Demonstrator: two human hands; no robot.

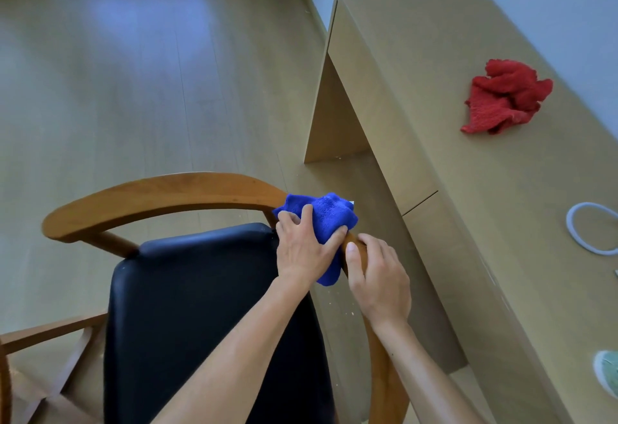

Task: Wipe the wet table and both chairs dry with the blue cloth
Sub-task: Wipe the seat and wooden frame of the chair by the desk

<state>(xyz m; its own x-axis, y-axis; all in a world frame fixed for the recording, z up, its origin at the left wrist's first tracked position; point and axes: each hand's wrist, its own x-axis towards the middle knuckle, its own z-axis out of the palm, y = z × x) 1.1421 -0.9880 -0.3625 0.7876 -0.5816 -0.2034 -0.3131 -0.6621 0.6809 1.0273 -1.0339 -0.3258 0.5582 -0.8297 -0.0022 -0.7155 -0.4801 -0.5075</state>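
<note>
The left hand point(302, 249) clenched the blue cloth point(321, 223) around the curved wooden rail of the chair point(167, 194), at the bend nearest the worktop point(434, 55). The right hand point(378, 276) gripped the same rail bare, just behind the cloth on the arm side. From the cloth the rail's long axis arced away from the worktop across the chair's back, so that unwiped stretch probably fell to the left hand, the nearer one.

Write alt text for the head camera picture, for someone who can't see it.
A person's left hand presses a blue cloth onto the curved wooden rail of a chair, while the right hand grips the rail beside it. A red cloth lies on the table at right.
</note>
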